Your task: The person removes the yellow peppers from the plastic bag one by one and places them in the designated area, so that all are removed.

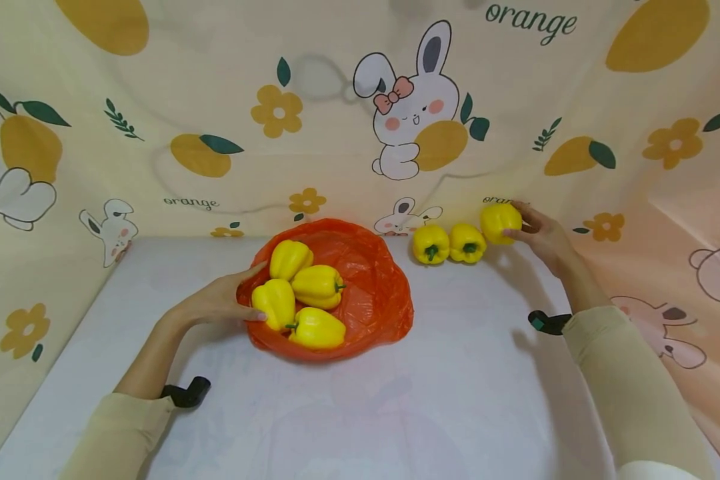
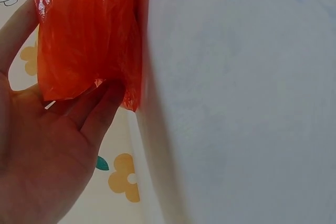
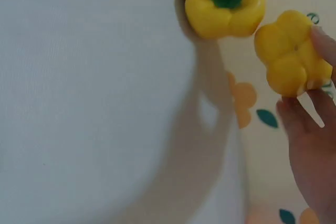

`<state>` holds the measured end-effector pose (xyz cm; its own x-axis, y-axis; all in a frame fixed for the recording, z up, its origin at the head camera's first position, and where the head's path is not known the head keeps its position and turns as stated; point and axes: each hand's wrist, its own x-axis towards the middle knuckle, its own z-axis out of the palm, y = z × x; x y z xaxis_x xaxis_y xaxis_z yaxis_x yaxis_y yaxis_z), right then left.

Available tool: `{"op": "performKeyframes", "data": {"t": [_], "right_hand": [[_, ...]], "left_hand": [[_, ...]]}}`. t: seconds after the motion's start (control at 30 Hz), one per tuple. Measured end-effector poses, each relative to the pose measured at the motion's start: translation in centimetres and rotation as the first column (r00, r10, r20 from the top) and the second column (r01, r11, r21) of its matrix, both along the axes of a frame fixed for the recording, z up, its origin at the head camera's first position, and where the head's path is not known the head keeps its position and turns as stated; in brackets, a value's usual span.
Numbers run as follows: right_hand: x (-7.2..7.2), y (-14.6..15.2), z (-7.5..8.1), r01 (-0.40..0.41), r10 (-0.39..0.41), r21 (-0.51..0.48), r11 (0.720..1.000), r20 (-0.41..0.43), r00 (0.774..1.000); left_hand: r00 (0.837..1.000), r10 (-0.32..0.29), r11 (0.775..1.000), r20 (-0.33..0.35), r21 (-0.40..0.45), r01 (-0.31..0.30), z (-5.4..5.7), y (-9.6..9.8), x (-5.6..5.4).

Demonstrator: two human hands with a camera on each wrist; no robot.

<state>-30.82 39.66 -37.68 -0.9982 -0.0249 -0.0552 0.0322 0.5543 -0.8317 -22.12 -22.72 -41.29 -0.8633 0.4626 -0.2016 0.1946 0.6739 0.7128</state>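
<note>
On the left, my left hand (image 1: 219,299) grips the side of an open red plastic bag (image 1: 372,293), thumb over its rolled rim. Several yellow bell peppers (image 1: 318,287) lie in the bag's left half. The left wrist view shows fingers (image 2: 102,114) against the bag's crinkled outer wall (image 2: 86,35). At the back right, my right hand (image 1: 543,233) holds a yellow bell pepper (image 1: 501,223) between thumb and fingers, raised above the table. Its lobed bottom end (image 3: 294,51) faces the right wrist camera.
Two more yellow bell peppers (image 1: 431,245) sit side by side at the table's back edge, stems facing forward. A patterned cloth (image 1: 336,167) with rabbits and oranges hangs behind the white table (image 1: 360,413). Dark wrist camera mounts (image 1: 187,393) stick out near both cuffs.
</note>
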Motion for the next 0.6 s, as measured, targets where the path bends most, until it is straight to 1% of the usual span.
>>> {"op": "performKeyframes", "data": {"t": [0.13,0.2,0.3,0.4,0.6], "right_hand": [[-0.5,0.8,-1.0,-0.001,0.003,-0.040,0.999,0.048,0.999],[-0.5,1.2,-1.5,-0.005,0.008,-0.039,0.999,0.079,0.997],[-0.1,1.7,-2.2,0.008,-0.006,-0.014,1.000,0.109,0.994],[0.3,2.2,-2.7,0.008,-0.006,-0.019,1.000,0.111,0.994],[0.3,2.3,-3.6,-0.041,0.050,-0.076,0.996,0.126,0.991]], "left_hand": [[1.000,0.004,1.000,0.001,-0.002,-0.004,0.2,0.0,0.0],[1.000,0.001,1.000,0.003,0.000,-0.001,0.2,0.0,0.0],[1.000,-0.005,1.000,0.016,0.007,0.005,0.0,0.1,-0.2],[0.999,-0.011,1.000,0.030,0.017,0.011,-0.1,0.2,-0.3],[0.999,-0.009,1.000,0.037,0.015,0.008,0.0,0.0,-0.2]]}}
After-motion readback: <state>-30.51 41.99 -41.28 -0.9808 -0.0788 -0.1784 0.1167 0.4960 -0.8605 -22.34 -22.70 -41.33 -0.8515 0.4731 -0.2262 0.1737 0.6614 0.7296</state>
